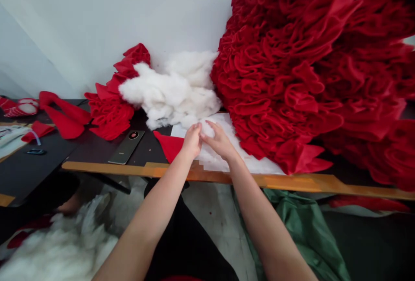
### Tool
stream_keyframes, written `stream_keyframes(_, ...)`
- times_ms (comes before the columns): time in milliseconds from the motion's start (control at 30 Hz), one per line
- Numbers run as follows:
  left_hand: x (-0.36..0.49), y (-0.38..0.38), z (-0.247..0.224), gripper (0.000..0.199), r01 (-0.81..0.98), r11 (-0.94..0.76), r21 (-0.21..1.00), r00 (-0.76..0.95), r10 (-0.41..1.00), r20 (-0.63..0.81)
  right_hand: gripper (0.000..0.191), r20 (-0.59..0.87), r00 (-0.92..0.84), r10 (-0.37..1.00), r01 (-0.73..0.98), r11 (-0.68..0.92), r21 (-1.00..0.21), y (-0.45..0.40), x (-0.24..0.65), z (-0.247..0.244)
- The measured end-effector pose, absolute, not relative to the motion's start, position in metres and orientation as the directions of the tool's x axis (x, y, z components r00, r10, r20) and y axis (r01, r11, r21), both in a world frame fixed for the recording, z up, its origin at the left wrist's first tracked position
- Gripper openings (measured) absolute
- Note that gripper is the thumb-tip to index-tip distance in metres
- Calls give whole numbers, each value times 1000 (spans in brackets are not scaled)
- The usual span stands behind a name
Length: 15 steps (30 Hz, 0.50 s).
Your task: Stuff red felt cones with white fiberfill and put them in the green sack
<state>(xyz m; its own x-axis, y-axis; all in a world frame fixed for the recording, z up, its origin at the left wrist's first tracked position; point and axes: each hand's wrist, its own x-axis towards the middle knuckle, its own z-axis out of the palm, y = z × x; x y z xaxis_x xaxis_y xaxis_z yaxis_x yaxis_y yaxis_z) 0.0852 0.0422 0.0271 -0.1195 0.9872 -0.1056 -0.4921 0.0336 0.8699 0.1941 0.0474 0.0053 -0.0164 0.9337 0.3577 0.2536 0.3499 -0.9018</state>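
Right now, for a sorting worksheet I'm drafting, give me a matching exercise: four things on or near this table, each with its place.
Things:
1. Smartphone
2. Green fabric
3. White fiberfill
4. Red fabric triangle

Places:
A. Beside the left hand
B. Below the table edge
C. Flat on the dark tabletop, camera side up
D. Heaped against the wall, beside the large red ruffled fabric

Pairs: 1-C, 2-B, 3-D, 4-A

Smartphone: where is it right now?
In the head view, the smartphone lies on the dark tabletop, just below the red ruffled fabric and left of the left hand.
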Motion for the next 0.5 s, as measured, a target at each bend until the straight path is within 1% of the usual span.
stream_keyframes(67, 91, 35, 26, 11, -574, 48, 817, -38, 996, -85, 54, 392, -10, 920, 306, 376, -874, 40, 192, 3)
stream_keyframes(100, 92, 31, 26, 12, -605, 52, 794, 2, 998, -64, 54, 409, 13, 913, 327, 382, -864, 38, 191, 2)
stream_keyframes(167, 90, 24, 23, 11, -615, 39, 787, 34, 999, -23, 46, 420, 68, 905, 335, 376, -864, 35, 192, -2)
stream_keyframes(233, 85, 19, 20, 21, -552, 22, 833, 0, 1000, -27, 37, 403, 87, 911, 304, 361, -882, 32, 192, -4)
stream_keyframes(300, 76, 18, 18, 28, -487, 43, 872, -42, 997, -72, 31, 385, 61, 921, 272, 355, -894, 29, 192, -4)
stream_keyframes(400, 62, 23, 20, 30, -458, 84, 885, -79, 988, -134, 28, 387, -26, 922, 234, 382, -894, 25, 194, -1)
stream_keyframes(500, 55, 29, 24, 35, -461, 76, 884, -96, 986, -135, 30, 385, -95, 918, 207, 396, -894, 23, 196, 6)
